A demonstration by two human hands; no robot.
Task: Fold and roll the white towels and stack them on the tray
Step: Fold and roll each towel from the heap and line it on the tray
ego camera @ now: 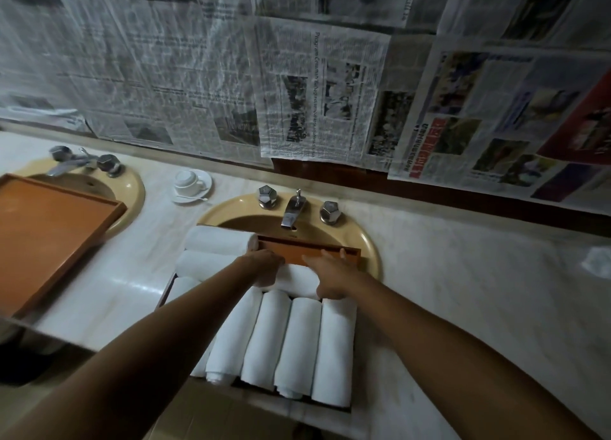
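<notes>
A brown wooden tray lies across the yellow sink in front of me. Several rolled white towels lie side by side in its near half. More rolled towels lie crosswise at its far left. One rolled towel lies crosswise in the middle of the tray, under both hands. My left hand rests on its left end with fingers curled over it. My right hand lies flat on its right part, fingers straight and spread toward the tray's far rim.
A second, empty brown tray sits over the left sink. A white cup on a saucer stands between the sinks. Chrome taps rise behind the towel tray. Newspaper sheets cover the wall. Pale countertop extends right.
</notes>
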